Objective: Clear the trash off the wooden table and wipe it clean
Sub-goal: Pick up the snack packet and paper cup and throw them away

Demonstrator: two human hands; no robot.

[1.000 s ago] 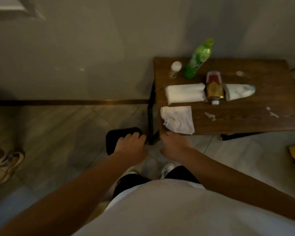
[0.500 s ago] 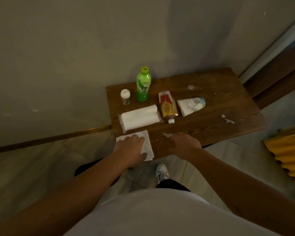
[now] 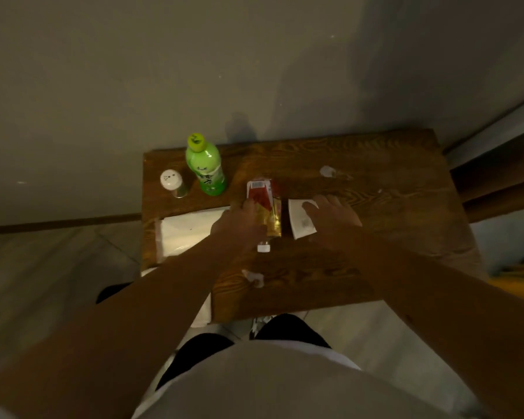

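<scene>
A: Both hands moved up from the near edge of the dark wooden table (image 3: 360,164); the left hand (image 3: 239,228) left the white cloth and curled its fingers against the flattened red-and-gold drink carton (image 3: 265,207) mid-table.

B: And the right hand (image 3: 333,219) lay spread on the crushed white paper cup (image 3: 300,219) beside it (grip not clear). Both looked light and crushable, so hold each across its flat middle.

A: Crumbs stayed scattered; the green plastic bottle (image 3: 206,167) stood untouched at the back.

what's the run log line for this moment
left hand: on red-gold carton | right hand: on white paper cup | wooden table: scraps remain, unwiped
</scene>
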